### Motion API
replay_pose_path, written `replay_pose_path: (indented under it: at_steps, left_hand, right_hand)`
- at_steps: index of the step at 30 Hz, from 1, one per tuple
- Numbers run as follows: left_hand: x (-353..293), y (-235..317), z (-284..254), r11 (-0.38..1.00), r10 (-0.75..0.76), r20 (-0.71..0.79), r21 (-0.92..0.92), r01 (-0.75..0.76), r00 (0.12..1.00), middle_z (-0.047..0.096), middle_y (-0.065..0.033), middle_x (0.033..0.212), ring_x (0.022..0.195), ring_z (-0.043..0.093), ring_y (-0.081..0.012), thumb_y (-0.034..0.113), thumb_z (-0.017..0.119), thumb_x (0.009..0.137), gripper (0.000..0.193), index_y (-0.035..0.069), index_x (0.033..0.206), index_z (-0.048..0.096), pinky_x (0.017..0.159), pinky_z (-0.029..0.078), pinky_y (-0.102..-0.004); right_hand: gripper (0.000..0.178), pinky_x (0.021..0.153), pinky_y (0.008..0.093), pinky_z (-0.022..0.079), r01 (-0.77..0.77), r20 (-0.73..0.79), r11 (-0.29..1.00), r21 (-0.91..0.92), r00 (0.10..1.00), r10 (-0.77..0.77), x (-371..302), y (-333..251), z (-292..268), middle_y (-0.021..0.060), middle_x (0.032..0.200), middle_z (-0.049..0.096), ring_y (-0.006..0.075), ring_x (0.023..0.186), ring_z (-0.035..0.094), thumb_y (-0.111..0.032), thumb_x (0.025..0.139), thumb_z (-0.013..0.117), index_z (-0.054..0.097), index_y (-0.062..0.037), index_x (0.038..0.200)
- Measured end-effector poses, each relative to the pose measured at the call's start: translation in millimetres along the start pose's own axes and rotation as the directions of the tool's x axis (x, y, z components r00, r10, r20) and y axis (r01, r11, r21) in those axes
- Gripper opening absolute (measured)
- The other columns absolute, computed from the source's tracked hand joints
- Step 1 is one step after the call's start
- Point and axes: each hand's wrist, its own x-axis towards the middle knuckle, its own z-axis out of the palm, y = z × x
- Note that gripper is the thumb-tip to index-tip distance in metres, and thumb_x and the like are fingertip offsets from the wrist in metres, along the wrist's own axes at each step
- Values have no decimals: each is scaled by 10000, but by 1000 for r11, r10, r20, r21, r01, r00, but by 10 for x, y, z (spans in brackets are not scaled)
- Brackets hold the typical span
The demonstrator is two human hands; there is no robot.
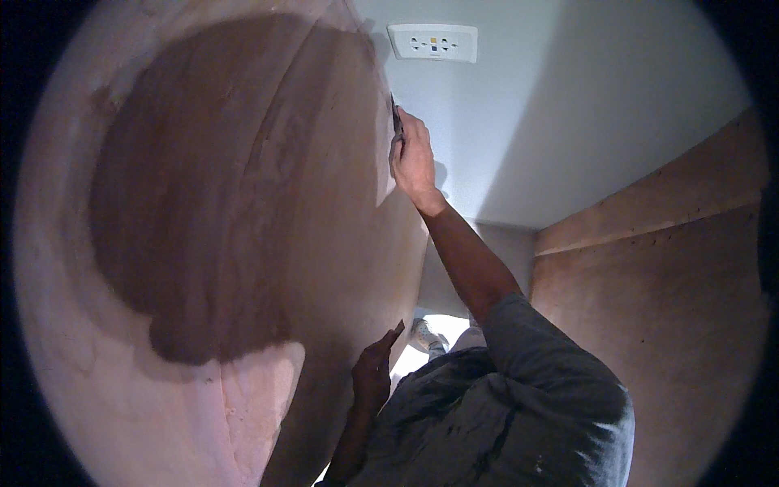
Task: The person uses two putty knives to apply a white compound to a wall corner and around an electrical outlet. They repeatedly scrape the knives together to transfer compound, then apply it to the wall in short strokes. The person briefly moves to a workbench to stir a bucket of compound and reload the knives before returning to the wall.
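Observation:
My right hand [415, 158] is raised to the corner where a pinkish-brown wall [324, 235] meets a pale grey wall [519, 105]. Its fingers are closed round a thin dark flat tool [396, 116], seen almost edge-on, whose tip lies along that corner. Lower down, close to my body, my left hand [372, 372] is closed on a small flat piece [397, 330] with a straight edge. What kind of thing it is does not show. The brown wall looks smeared and patchy, with a long seam running down it.
A white socket plate [432, 43] is set in the grey wall above my right hand. To the right stands another brown wall [649, 300] with a paler ledge-like band. My shadow falls across the left wall. A shoe [427, 334] shows below, beside a bright patch of floor.

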Motion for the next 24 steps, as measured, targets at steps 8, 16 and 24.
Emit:
replay_pose_path:
  at_steps: [8, 16, 24]
  left_hand:
    - [9, 28, 64, 999, 38, -2, 22, -38, 999, 682, -177, 1195, 1099, 658, -325, 30, 524, 1001, 419, 146, 1399, 589, 946, 515, -410]
    - [29, 6, 87, 996, 87, -25, -30, -88, 996, 697, -175, 1158, 1069, 674, -313, 14, 546, 989, 426, 142, 1392, 598, 922, 528, -395]
    - [48, 203, 37, 1000, -14, -14, -5, 14, 1000, 706, -175, 1167, 1057, 687, -294, 70, 553, 1011, 389, 158, 1385, 611, 926, 522, -367]
  right_hand:
    - [664, 1116, 432, 402, -15, 8, 999, 52, 1000, 14, 22, -12, -24, 204, 1348, 483, 382, 1256, 491, 118, 814, 511, 401, -5, 1458]
    - [792, 1091, 402, 426, -19, 130, 992, 127, 991, 2, -14, 121, -84, 207, 1353, 481, 383, 1262, 505, 123, 757, 538, 351, -20, 1514]
    - [767, 1062, 421, 435, 40, 157, 985, 170, 985, -68, -187, 112, -254, 213, 1345, 499, 401, 1263, 506, 100, 768, 575, 387, -43, 1498]
